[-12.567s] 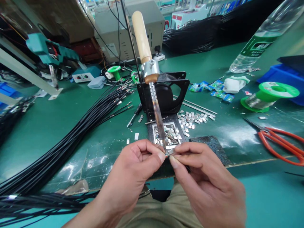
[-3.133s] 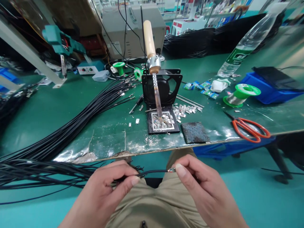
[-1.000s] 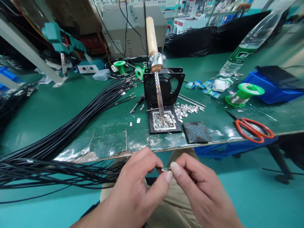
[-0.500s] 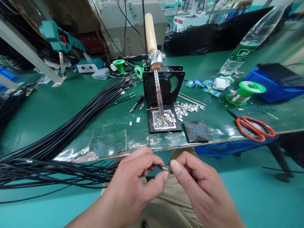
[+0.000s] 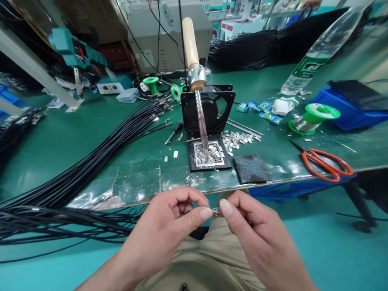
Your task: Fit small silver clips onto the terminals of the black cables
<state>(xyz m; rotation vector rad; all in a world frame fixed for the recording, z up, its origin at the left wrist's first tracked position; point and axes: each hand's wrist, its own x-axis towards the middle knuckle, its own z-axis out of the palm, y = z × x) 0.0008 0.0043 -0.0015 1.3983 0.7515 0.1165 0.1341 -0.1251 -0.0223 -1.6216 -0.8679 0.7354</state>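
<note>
My left hand (image 5: 165, 230) and my right hand (image 5: 257, 238) meet fingertip to fingertip just below the table's front edge, over my lap. Between them sits a small metal terminal (image 5: 215, 210) on the end of a thin black wire. The left thumb and forefinger pinch the wire end, and the right thumb and forefinger pinch the terminal. A soldering iron (image 5: 195, 85) with a wooden handle stands fixed in a black stand (image 5: 209, 159), its tip down in a tray of small metal pieces. More terminals (image 5: 238, 139) lie loose to the stand's right.
A thick bundle of black wires (image 5: 79, 178) crosses the left of the green table and hangs off its front edge. A dark sponge (image 5: 251, 169), orange scissors (image 5: 329, 161), a solder spool (image 5: 312, 117), a plastic bottle (image 5: 321, 44) and a blue bin (image 5: 348, 109) lie on the right.
Both hands have risen slightly toward the table edge and closed together on the wire end and terminal; three seconds ago they were further apart with the wire stretched between them.
</note>
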